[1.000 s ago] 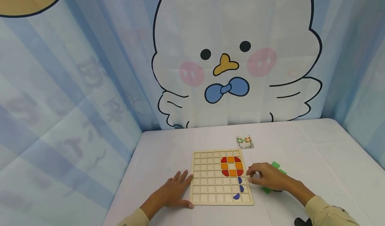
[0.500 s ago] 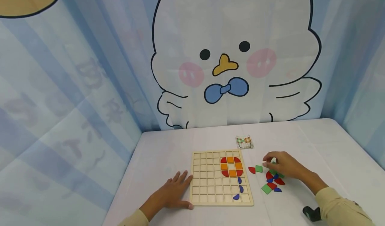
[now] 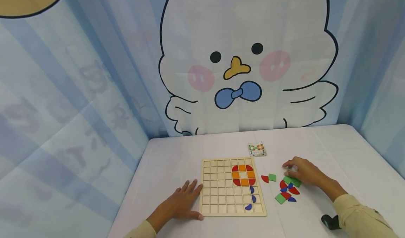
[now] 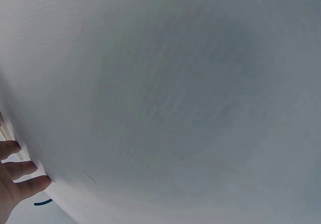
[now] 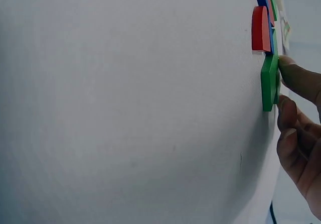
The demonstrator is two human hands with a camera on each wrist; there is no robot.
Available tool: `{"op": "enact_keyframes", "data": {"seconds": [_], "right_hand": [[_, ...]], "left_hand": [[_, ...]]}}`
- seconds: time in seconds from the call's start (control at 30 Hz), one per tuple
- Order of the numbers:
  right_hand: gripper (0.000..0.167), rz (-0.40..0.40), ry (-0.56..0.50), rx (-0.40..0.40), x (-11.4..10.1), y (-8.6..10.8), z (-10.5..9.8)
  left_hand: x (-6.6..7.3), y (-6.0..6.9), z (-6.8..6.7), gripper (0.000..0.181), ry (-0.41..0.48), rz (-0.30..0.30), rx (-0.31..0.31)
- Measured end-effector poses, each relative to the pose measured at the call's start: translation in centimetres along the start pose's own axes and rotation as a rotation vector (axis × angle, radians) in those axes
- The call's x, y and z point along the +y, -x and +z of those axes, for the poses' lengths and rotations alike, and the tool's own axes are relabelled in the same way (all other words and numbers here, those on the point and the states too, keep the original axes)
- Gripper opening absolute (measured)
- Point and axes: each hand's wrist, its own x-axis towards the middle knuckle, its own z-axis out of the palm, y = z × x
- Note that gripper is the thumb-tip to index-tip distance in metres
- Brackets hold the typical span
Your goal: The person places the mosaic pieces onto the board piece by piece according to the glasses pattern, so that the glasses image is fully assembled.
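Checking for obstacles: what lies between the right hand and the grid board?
In the head view, a red quarter-circle tile nearer the board, then a green square tile.

Left hand [image 3: 184, 202] lies splayed, right hand [image 3: 304, 171] loosely bent.

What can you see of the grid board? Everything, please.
The board is pale, wood-looking and roughly square, with raised dividers forming rows of small square cells. It lies flat on the white table. Near its far right corner, four red pieces and four orange pieces ring one bare cell; below them sit three rounded blue pieces. Most other cells are bare. The left hand lies along its left edge, index finger and thumb apparently touching it.
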Motion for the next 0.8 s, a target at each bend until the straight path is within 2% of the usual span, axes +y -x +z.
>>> {"op": "enact_keyframes", "data": {"seconds": [0.2, 0.37, 0.6, 0.8], "right_hand": [[0.022, 0.010, -0.055, -0.070, 0.37, -0.04, -0.57], [0.023, 0.000, -0.065, -0.113, 0.60, -0.07, -1.01], [0.026, -0.022, -0.052, -0.095, 0.53, 0.18, -1.00], [0.022, -0.028, -0.052, -0.084, 0.37, 0.30, -0.90]], "left_hand": [[-0.02, 0.03, 0.05, 0.110, -0.005, -0.002, 0.005], [-0.16, -0.03, 0.11, 0.110, -0.013, 0.004, 0.014], [-0.26, -0.21, 0.42, 0.111, -0.016, 0.001, 0.014], [-0.29, -0.27, 0.52, 0.111, -0.028, 0.007, 0.017]]}}
